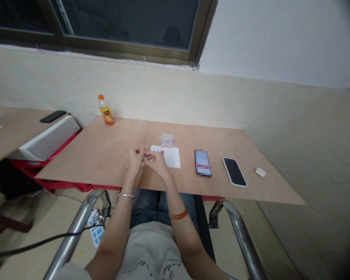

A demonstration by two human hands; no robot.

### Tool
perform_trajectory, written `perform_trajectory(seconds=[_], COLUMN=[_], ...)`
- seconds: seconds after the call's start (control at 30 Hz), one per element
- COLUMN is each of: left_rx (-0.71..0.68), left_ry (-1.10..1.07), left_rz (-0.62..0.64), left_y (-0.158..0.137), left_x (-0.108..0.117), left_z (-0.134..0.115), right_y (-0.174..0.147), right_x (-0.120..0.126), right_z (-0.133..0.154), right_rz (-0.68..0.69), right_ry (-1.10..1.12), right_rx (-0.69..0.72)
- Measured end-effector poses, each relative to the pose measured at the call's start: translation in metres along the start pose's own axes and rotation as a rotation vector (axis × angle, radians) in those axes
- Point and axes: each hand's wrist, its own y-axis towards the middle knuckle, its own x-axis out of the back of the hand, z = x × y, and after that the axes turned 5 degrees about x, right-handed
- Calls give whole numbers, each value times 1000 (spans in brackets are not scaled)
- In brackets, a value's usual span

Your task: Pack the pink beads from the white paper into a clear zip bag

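Note:
My left hand (135,160) and my right hand (157,162) are close together above the wooden table (128,136). The fingers of both are closed in a pinch. Whatever lies between the fingertips is too small to make out. Just behind and to the right of my right hand lies a white sheet of paper (172,158), partly hidden by that hand. Small pinkish-red pieces (162,152) sit near its upper edge. A small clear plastic bag (167,140), with pinkish bits in it, lies beyond the paper.
Right of the paper are a phone with a lit screen (202,163), a white-edged dark phone (235,172) and a small white case (260,172). An orange-capped drink bottle (106,112) stands at the back left. Metal chair arms (76,225) flank me.

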Motion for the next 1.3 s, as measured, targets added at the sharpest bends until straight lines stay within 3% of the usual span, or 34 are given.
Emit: perform_trajectory(seconds=[0.2,0.33,0.53,0.8,0.97,1.13,1.3], left_rx=[-169,-251,-250,-266,-300,-320,-433], left_ry=[-201,-316,-297,-257,-240,-207,-79], left_rz=[136,159,246,375,335,290,233], left_y=[-11,-12,-14,-19,-16,-15,-17], left_x=[-11,-11,-11,-8,-13,-15,-13], left_z=[-20,-25,-26,-29,-26,-24,-27], right_y=[-1,0,1,-2,-3,-3,-4], right_x=[14,21,26,38,40,40,42], right_z=[5,8,7,13,14,19,20], right_rz=[-87,-180,-358,-347,-274,-291,-312], right_ry=[7,151,380,482,522,539,480], right_rx=[-4,-23,-126,-196,-238,-291,-322])
